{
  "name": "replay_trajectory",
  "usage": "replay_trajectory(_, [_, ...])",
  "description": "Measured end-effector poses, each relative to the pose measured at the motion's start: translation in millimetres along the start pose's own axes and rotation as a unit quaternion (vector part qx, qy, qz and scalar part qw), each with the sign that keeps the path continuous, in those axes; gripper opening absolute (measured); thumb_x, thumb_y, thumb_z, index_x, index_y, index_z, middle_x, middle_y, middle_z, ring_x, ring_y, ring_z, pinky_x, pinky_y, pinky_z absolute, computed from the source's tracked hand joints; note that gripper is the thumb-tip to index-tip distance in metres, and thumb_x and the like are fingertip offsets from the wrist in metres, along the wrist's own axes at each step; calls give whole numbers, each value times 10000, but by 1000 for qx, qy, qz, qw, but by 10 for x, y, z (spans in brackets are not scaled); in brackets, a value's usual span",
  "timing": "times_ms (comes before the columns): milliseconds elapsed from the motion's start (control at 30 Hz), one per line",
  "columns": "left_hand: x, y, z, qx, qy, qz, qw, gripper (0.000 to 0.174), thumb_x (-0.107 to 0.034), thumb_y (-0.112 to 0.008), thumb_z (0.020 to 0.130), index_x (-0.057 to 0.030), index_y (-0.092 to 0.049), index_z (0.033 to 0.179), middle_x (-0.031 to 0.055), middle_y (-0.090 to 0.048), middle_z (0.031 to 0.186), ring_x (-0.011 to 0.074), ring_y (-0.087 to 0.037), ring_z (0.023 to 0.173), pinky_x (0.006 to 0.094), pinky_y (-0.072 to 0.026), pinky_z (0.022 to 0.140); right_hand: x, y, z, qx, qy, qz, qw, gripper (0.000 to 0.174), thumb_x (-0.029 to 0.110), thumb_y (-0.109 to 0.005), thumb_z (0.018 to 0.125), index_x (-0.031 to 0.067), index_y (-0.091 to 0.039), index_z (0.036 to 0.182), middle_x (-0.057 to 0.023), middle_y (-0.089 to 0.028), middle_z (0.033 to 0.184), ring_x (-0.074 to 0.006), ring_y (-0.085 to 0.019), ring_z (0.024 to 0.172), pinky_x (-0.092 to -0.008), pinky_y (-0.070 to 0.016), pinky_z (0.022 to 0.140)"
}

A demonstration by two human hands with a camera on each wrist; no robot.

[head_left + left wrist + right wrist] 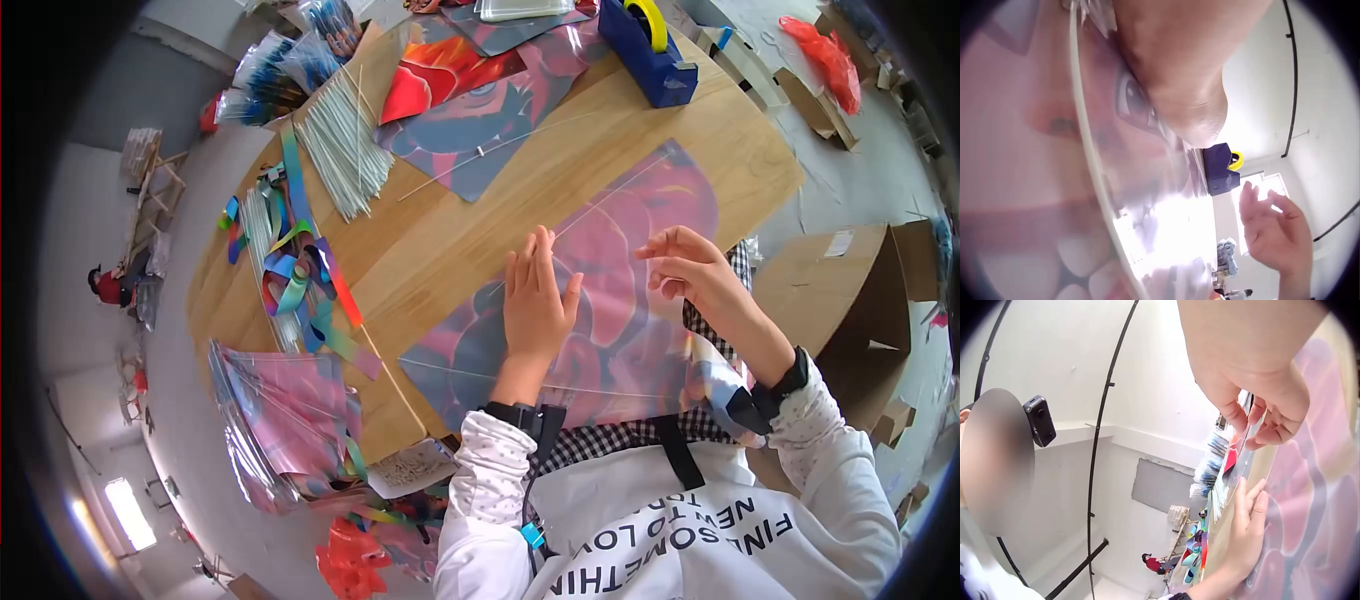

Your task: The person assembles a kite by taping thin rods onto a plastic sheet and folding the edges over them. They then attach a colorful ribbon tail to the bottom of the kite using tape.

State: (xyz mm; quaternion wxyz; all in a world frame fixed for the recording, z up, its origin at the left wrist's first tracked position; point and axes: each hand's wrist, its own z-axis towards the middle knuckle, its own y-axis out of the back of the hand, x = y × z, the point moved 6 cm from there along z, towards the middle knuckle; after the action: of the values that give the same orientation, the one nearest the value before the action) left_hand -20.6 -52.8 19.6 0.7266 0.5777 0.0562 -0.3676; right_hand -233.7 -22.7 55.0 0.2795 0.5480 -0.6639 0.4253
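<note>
A pink and grey printed kite sheet (620, 270) lies on the wooden table in front of the person, with thin pale rods along it. The left hand (537, 302) rests flat on the sheet by its upper edge, fingers straight and thumb apart. Over the right part of the sheet, the right hand (697, 272) is raised with fingers loosely bent, holding nothing visible. In the left wrist view, the right hand (1275, 234) shows a gap between thumb and fingers. A pale rod (1088, 150) curves along the sheet in that same view.
A blue tape dispenser (655, 60) stands at the table's far side. White rods (345, 145), rainbow ribbons (290, 275) and a stack of folded printed sheets (285, 410) lie to the left. Another printed sheet (480, 130) lies farther back. A cardboard box (830, 290) stands at right.
</note>
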Motion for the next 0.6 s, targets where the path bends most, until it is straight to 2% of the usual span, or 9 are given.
replay_trajectory(67, [25,-39,63,7,-3,26,1000,770,-259,-601,940,17,-195,1532,147,-508,1429,335,-434,1357,544,-301,1135,25,-15,17,1,7,1,1000,222,98,-613,937,41,-545,1140,-67,-663,1133,-110,-633,855,-232,-491,713])
replay_trajectory(167, [1,-13,20,-13,42,-77,996,748,-244,-585,944,-2,-201,1538,141,-531,1404,324,-430,1368,540,-312,1130,121,-66,-179,-15,21,-13,1000,177,70,-605,939,64,-574,1112,-75,-660,1129,-108,-624,824,-216,-489,705])
replay_trajectory(267, [-106,89,-10,-43,-47,27,998,669,-239,-581,943,-24,-306,1513,144,-523,1419,310,-408,1393,533,-315,1132,335,-150,-379,-16,56,-71,996,177,98,-593,954,61,-574,1126,-68,-663,1115,-103,-623,825,-221,-488,717])
replay_trajectory(367, [8,-187,-108,4,-116,48,992,561,-240,-587,935,-40,-449,1440,144,-515,1433,312,-418,1391,521,-311,1140,511,-39,-598,-43,88,-130,987,217,113,-605,950,49,-568,1154,-54,-663,1115,-107,-635,845,-228,-480,725])
replay_trajectory(467, [-57,-51,-83,1,-66,-7,998,460,-210,-602,921,-38,-561,1345,147,-542,1410,321,-461,1355,512,-312,1145,604,112,-862,-44,128,-173,976,258,114,-596,956,46,-545,1199,-62,-649,1137,-112,-631,895,-237,-478,750])
replay_trajectory(500, [-142,74,-115,-24,-56,-43,997,438,-193,-609,918,-43,-576,1328,145,-560,1388,324,-479,1336,508,-328,1132,606,143,-922,-41,142,-190,971,270,115,-598,957,42,-538,1210,-67,-646,1142,-118,-631,915,-241,-479,757])
replay_trajectory(567, [-367,367,-209,-80,-42,-115,989,396,-159,-622,913,-54,-605,1295,142,-596,1343,330,-513,1299,501,-360,1107,547,208,-990,-45,160,-280,945,302,114,-611,952,31,-522,1229,-81,-642,1148,-135,-628,960,-258,-487,787])
replay_trajectory(600, [-398,452,-330,-62,-13,-166,984,382,-139,-637,902,-44,-608,1272,140,-614,1294,335,-545,1243,470,-401,1063,500,236,-1019,-49,169,-324,930,319,114,-617,950,25,-514,1238,-88,-640,1151,-144,-626,982,-267,-491,802])
